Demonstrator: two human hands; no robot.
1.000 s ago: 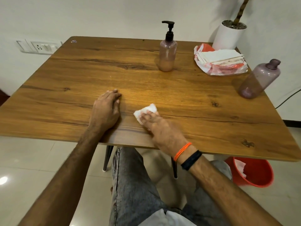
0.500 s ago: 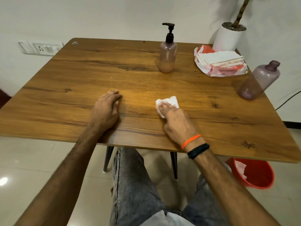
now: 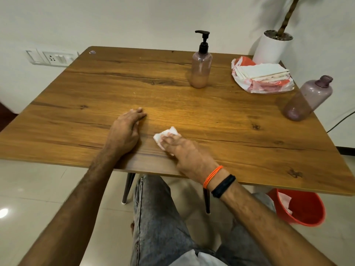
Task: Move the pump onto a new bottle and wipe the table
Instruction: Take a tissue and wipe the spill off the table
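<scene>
The tissue (image 3: 166, 135) lies near the tabletop's (image 3: 211, 116) near edge, right hand (image 3: 184, 150) fingers pressed flat on it; left hand (image 3: 125, 131) rests flat, fingers together; the pump bottle (image 3: 200, 70) stands far; the small wad could slip out under uneven pressure.

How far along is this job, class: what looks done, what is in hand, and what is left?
Done: the pump sits on one bottle; the other bottle stands open. In hand: the right hand presses a tissue on the table; the left hand rests flat. Left: wiping the remaining tabletop.
</scene>
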